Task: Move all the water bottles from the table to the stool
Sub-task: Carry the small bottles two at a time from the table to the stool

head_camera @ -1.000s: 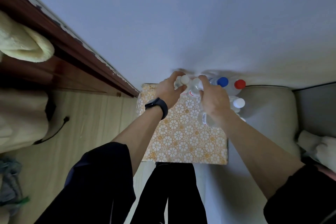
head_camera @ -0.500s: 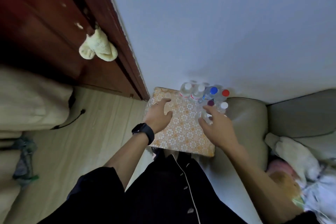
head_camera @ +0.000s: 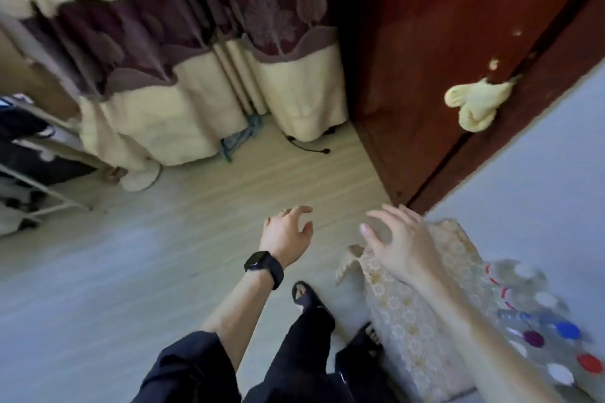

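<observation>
While the frame is smeared at its edges, both grips read clearly. Left grip (head_camera: 286,235), centre of frame: empty, fingers loosely spread and slightly curved, over bare wood-look floor (head_camera: 131,255); black watch (head_camera: 263,265) on the wrist, thin ring (head_camera: 284,212) on one finger. Right grip (head_camera: 402,245), right of centre: also empty, fingers splayed, palm down above the upper-left corner of a yellow floral cloth top (head_camera: 399,321); contact with the cloth cannot be told. Water bottles (head_camera: 543,317): clustered upright at lower right of frame, on the right-hand part of the cloth top, against the grey-blue wall (head_camera: 540,173), well apart from both grips. Caps seen from above: several white, one blue cap (head_camera: 568,330), one purple cap (head_camera: 533,339), one red cap (head_camera: 591,363); exact count unclear through blur. Whether the cloth top is the stool or the counter cannot be told. Upper right: dark red wooden door (head_camera: 442,42) with a pale yellow cloth (head_camera: 474,105) bunched on it. Upper left: cream-and-brown curtain (head_camera: 196,75) reaching the floor, black cable (head_camera: 307,147) lying at its hem. Bottom centre: dark trouser legs (head_camera: 307,353), black sandal (head_camera: 304,296).
</observation>
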A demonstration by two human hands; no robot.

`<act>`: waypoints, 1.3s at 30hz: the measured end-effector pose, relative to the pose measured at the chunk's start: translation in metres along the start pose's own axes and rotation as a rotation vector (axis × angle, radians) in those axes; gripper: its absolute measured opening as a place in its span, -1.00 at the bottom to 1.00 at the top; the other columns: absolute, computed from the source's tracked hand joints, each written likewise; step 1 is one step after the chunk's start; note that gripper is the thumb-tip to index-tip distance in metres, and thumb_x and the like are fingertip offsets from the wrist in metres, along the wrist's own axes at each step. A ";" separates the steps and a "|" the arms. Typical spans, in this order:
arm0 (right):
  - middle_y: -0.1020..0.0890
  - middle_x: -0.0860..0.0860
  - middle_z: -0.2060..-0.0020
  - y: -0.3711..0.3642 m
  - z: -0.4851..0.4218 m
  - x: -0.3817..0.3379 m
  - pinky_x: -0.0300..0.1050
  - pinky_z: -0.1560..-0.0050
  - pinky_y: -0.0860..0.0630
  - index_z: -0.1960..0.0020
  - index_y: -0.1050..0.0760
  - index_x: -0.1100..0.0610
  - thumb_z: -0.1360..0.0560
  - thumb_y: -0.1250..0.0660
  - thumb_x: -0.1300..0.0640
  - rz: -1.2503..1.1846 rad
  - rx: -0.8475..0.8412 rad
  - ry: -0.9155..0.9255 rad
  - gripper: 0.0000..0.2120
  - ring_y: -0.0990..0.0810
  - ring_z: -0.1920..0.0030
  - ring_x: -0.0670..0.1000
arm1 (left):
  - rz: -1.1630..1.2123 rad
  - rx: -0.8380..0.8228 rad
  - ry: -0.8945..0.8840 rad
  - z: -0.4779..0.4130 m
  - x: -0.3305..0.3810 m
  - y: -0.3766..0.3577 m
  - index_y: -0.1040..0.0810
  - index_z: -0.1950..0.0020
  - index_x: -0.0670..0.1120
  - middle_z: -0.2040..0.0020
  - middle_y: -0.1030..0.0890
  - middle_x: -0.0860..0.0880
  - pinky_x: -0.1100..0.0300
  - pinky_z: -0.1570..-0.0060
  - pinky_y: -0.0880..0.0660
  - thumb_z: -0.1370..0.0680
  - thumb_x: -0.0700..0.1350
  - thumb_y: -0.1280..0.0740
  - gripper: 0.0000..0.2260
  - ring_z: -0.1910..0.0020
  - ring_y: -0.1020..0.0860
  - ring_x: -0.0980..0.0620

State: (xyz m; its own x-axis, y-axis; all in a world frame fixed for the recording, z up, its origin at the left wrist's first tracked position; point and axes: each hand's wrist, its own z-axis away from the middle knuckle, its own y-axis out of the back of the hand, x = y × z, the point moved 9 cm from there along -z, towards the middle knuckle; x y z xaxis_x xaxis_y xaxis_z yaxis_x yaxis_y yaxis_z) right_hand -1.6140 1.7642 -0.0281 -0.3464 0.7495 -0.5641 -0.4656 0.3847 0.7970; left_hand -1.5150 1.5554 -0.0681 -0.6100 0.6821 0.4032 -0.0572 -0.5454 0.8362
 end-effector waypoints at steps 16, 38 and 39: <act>-0.54 -0.01 -0.34 -0.228 0.125 -0.572 -0.13 -0.51 -0.12 -0.32 -0.54 -0.03 -0.53 -0.36 -0.10 0.137 -0.369 1.136 -0.62 -0.31 -0.47 0.04 | 0.145 0.920 0.908 0.401 -0.455 0.242 -0.56 -0.29 0.10 -0.24 -0.61 0.03 -0.09 -0.28 -0.40 -0.54 0.11 -0.22 -0.64 -0.25 -0.54 -0.03; -0.50 -0.12 -0.37 -0.388 0.260 -1.055 -0.10 -0.47 -0.23 -0.36 -0.49 -0.11 -0.54 -0.32 -0.18 -0.182 -0.363 1.642 -0.59 -0.27 -0.48 0.00 | -0.175 1.265 1.196 0.608 -0.747 0.535 -0.50 -0.34 0.14 -0.34 -0.54 0.05 -0.07 -0.30 -0.34 -0.55 0.12 -0.27 -0.64 -0.33 -0.47 -0.04; -0.50 -0.12 -0.38 -0.397 0.258 -1.076 -0.09 -0.47 -0.25 -0.36 -0.49 -0.12 -0.53 -0.31 -0.18 -0.190 -0.375 1.656 -0.58 -0.28 -0.48 0.00 | -0.191 1.262 1.214 0.609 -0.762 0.552 -0.50 -0.34 0.14 -0.34 -0.53 0.05 -0.09 -0.31 -0.34 -0.55 0.12 -0.26 -0.63 -0.34 -0.47 -0.04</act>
State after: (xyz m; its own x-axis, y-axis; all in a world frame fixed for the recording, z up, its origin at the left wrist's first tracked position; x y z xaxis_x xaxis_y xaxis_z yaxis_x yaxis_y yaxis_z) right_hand -0.8466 0.9436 0.3182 -0.5670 -0.6994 -0.4352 -0.6647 0.0765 0.7432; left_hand -0.6002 1.0311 0.3129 -0.8919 -0.3501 0.2862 0.0411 0.5676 0.8223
